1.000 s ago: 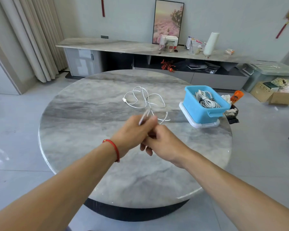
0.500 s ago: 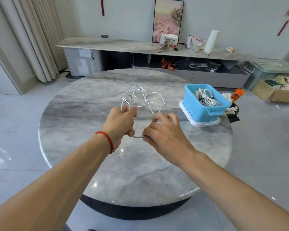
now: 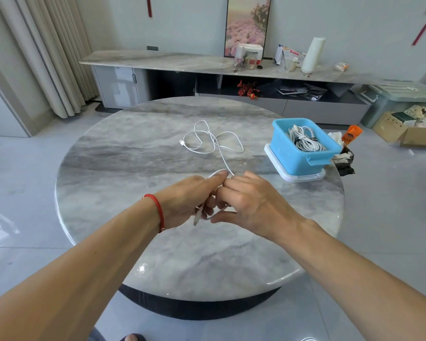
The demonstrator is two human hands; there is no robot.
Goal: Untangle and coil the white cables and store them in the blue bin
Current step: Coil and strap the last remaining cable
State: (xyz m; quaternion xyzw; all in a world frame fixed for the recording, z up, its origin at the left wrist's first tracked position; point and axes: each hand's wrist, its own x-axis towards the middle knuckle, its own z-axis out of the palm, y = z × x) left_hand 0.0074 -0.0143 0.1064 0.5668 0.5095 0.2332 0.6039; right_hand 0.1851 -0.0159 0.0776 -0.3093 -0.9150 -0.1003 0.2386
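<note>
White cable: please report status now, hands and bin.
Left hand and right hand both grip white cable; most lies loose on table. Blue bin holds coiled cables. Nothing in way.

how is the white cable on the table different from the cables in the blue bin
The white cable on the table lies in loose, open loops, one end held between the left hand and right hand; the cables in the blue bin are wound into a tight bundle with a dark tie. The table cable is a single strand with a plug lying free; the binned ones are several, packed together. Both are white or pale.
</note>
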